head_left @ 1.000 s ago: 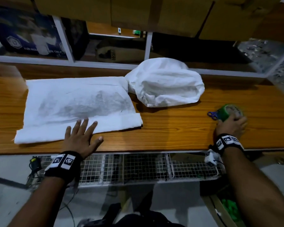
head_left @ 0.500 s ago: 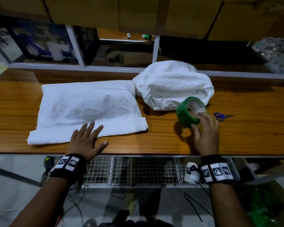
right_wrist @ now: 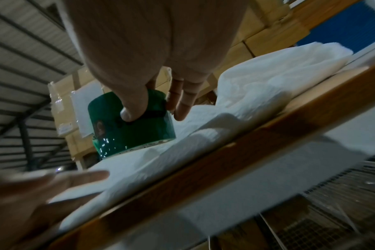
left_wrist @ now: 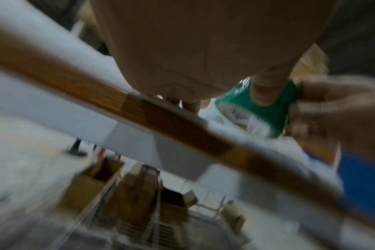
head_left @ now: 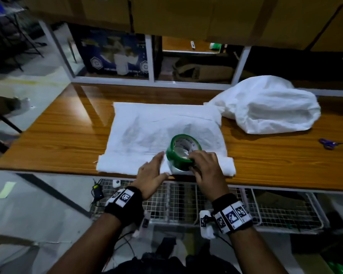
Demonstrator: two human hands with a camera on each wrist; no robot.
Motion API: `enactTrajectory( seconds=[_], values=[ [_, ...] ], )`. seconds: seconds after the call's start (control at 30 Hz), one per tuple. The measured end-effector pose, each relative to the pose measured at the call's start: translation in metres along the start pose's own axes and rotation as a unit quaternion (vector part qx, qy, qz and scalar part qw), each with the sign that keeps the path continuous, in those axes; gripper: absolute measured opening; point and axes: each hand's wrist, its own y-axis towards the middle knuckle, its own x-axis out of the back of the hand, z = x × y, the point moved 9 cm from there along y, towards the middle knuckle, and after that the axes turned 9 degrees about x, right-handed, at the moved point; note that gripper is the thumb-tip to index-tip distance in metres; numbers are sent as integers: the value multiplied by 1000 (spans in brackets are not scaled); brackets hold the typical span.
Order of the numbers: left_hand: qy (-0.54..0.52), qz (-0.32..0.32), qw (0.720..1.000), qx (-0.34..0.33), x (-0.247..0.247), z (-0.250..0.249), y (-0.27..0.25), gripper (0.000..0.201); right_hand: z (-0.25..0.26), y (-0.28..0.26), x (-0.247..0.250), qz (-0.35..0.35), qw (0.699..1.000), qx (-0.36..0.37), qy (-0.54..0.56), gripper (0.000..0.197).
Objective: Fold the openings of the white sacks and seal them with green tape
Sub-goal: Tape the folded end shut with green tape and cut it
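Hands: our left hand point(head_left: 152, 172) lies flat on the flat white woven sack's point(head_left: 166, 133) finished fold, right hand point(head_left: 206, 167) gripping the green tape roll point(head_left: 181, 152); no tape applied yet, bulging white sack point(head_left: 269, 107) untouched.

Print on inner core of tape roll point(head_left: 183, 150): present, illegible. Dark blue box point(head_left: 115, 56) on shelf: white emblems and lettering, blurred, unreadable.

Purple scissors point(head_left: 329, 143) on wooden table point(head_left: 67, 135)
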Motion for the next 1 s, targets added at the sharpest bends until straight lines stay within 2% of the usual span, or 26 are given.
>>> enactTrajectory(
  seconds=[0.07, 0.13, 0.17, 0.23, 0.3, 0.33, 0.47, 0.63, 0.7, 0.8, 0.83, 0.9, 0.93, 1.0],
  values=[
    [-207, 64, 976, 29, 8, 12, 3, 79, 10, -1, -23, 26, 1000, -13, -5, 46],
    [-277, 80, 957, 29, 16, 19, 3, 78, 10, -4, -38, 36, 999, -39, 1, 49],
    [-278, 65, 958, 25, 20, 22, 3, 76, 9, -5, -42, 35, 998, -51, 4, 49],
    [-231, -17, 973, 21, 30, 26, 3, 68, 9, -6, -44, 34, 998, -59, 4, 46],
    [-195, -99, 976, 21, 42, 27, 2, 48, 9, -6, -42, 31, 997, -64, 5, 43],
    [-186, -111, 976, 16, 45, 26, 2, 43, 9, -7, -41, 29, 997, -67, 7, 41],
    [-175, -92, 980, -26, 43, 14, -1, 54, 10, -6, -38, 25, 998, -55, 19, 29],
    [-158, -188, 969, -8, 57, 14, -3, 24, 12, -1, -40, 27, 999, -41, 21, 30],
    [-146, -192, 970, -17, 54, 12, -4, 18, 11, -2, -40, 28, 999, -35, 26, 32],
    [-154, -185, 971, -14, 47, 14, -4, 21, 11, 0, -34, 7, 998, -34, 54, 35],
    [-157, -184, 970, -15, 45, 13, -5, 22, 10, 1, -29, -22, 996, -54, 69, 37],
    [-157, -179, 971, -22, 43, 11, -4, 16, 0, 3, -20, -93, 978, -148, 114, 47],
    [-155, -179, 971, -24, 43, 9, -5, 10, -8, 3, -25, -99, 961, -215, 146, 55],
    [-152, -179, 972, -18, 43, 8, -6, 12, -21, 1, -46, -46, 924, -331, 185, 70]
  ],
)
